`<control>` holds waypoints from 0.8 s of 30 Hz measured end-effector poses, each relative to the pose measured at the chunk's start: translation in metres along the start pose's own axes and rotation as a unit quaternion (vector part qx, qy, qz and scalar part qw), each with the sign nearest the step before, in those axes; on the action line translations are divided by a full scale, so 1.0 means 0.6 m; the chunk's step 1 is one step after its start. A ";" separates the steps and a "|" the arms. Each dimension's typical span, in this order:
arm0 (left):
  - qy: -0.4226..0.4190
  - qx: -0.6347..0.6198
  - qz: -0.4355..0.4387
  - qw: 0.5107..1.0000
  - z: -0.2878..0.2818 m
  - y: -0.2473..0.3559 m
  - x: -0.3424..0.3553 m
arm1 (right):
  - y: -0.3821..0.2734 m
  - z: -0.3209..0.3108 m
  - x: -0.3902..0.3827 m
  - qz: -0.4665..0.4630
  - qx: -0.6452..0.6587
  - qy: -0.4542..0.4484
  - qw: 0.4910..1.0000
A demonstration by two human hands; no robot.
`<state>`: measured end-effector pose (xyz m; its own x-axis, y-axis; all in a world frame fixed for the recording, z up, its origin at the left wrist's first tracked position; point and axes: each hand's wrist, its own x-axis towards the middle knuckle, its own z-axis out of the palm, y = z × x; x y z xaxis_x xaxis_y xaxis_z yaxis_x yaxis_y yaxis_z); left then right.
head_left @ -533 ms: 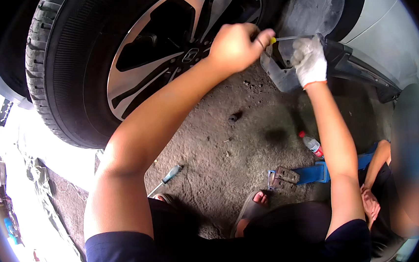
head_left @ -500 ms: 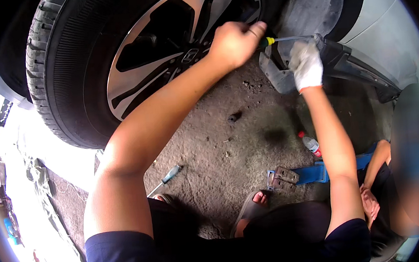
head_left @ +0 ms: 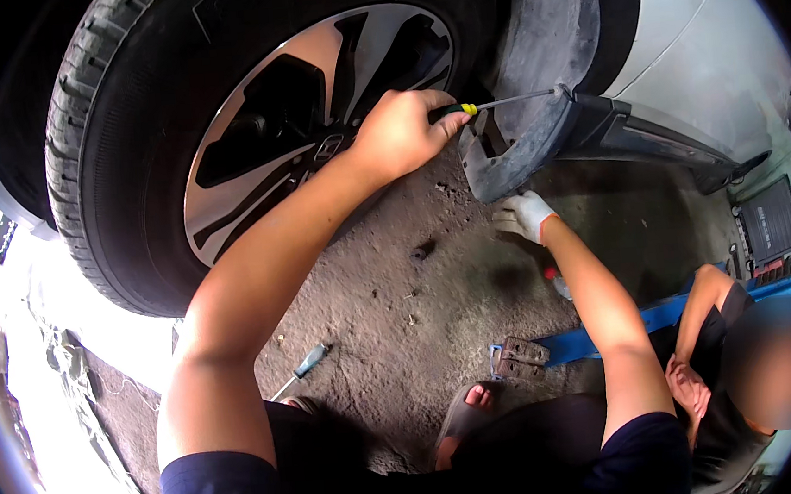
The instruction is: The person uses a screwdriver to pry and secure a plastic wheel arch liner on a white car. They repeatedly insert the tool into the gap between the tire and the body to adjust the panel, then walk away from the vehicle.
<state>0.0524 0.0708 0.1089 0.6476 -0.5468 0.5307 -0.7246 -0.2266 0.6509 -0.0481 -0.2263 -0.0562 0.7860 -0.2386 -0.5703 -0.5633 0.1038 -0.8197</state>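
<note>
My bare left hand point(head_left: 403, 132) grips a screwdriver point(head_left: 468, 108) with a dark and yellow handle; its shaft runs level to a fastener point(head_left: 559, 92) at the corner of the grey wheel-arch liner point(head_left: 548, 21). My right hand point(head_left: 525, 215), in a white glove, is below the liner's lower flap point(head_left: 502, 178), low over the floor, with its fingers stretched out. Left of the liner stands the car wheel point(head_left: 102, 177) with a two-tone alloy rim. A dark sill trim point(head_left: 647, 134) runs right along the pale body panel point(head_left: 696, 56).
A second screwdriver point(head_left: 306, 364) lies on the rough floor point(head_left: 361, 278) near my sandalled feet point(head_left: 464, 413). A blue jack arm point(head_left: 571, 348) is at the right, beside a half-hidden bottle point(head_left: 558, 281). A co-worker point(head_left: 722, 444) sits at lower right, hands together. A dark case point(head_left: 769, 218) is behind.
My gloved right hand has left the fastener area and dropped down below the liner, fingers now extended. My left hand and screwdriver appear lower and further left as the view has shifted.
</note>
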 end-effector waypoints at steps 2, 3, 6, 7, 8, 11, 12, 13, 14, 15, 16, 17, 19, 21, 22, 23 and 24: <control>0.012 -0.007 0.015 1.000 0.011 -0.004 0.007 | 0.010 -0.011 0.033 0.097 0.277 -0.074 0.953; -0.062 -0.083 -0.088 0.991 0.031 0.013 0.030 | 0.060 -0.072 0.066 0.064 0.346 -0.113 0.929; -0.160 -0.365 -0.393 0.829 -0.023 0.019 0.019 | 0.000 0.061 0.007 0.138 0.474 -0.053 0.868; -0.207 -0.415 -0.407 0.787 -0.023 0.010 0.021 | -0.010 0.067 -0.003 0.121 0.500 -0.040 0.857; -0.254 -0.461 -0.421 0.738 -0.016 0.001 0.025 | -0.022 0.071 -0.012 0.105 0.526 -0.027 0.844; -0.209 -0.395 -0.421 0.789 0.012 0.012 0.016 | -0.042 0.057 -0.016 -0.023 0.569 -0.046 0.821; -0.203 -0.394 -0.414 0.795 0.009 0.012 0.014 | -0.044 0.058 -0.007 -0.076 0.575 -0.066 0.812; -0.200 -0.400 -0.409 0.795 0.008 0.020 0.018 | -0.026 0.032 0.028 -0.157 0.490 -0.082 0.853; -0.197 -0.404 -0.409 0.794 0.006 0.025 0.019 | -0.008 0.010 0.066 -0.238 0.405 -0.085 0.879; -0.196 -0.395 -0.418 0.794 0.001 0.026 0.016 | -0.028 0.015 0.068 -0.117 0.541 -0.072 0.830; -0.197 -0.393 -0.422 0.793 0.002 0.032 0.016 | -0.045 0.005 0.070 0.005 0.653 -0.053 0.755; -0.196 -0.391 -0.427 0.791 0.001 0.035 0.015 | -0.042 -0.001 0.083 0.028 0.673 -0.042 0.738; -0.205 -0.383 -0.434 0.789 0.000 0.044 0.013 | -0.040 -0.012 0.111 0.036 0.693 -0.018 0.719; -0.210 -0.385 -0.434 0.787 0.006 0.046 0.014 | -0.037 -0.020 0.144 -0.002 0.700 0.018 0.714; -0.213 -0.387 -0.431 0.786 0.012 0.053 0.018 | -0.031 -0.031 0.160 -0.007 0.731 0.015 0.682; -0.212 -0.386 -0.434 0.786 0.013 0.054 0.017 | -0.027 -0.028 0.170 0.004 0.742 0.023 0.670; -0.208 -0.382 -0.438 0.787 0.012 0.056 0.017 | -0.028 -0.018 0.176 0.017 0.753 0.029 0.657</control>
<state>0.0331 0.0521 0.1321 0.5721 -0.7023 -0.4236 0.4131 -0.1995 0.8886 0.0417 -0.2636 -0.1019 0.7445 -0.2430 -0.6219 0.3446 0.9376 0.0462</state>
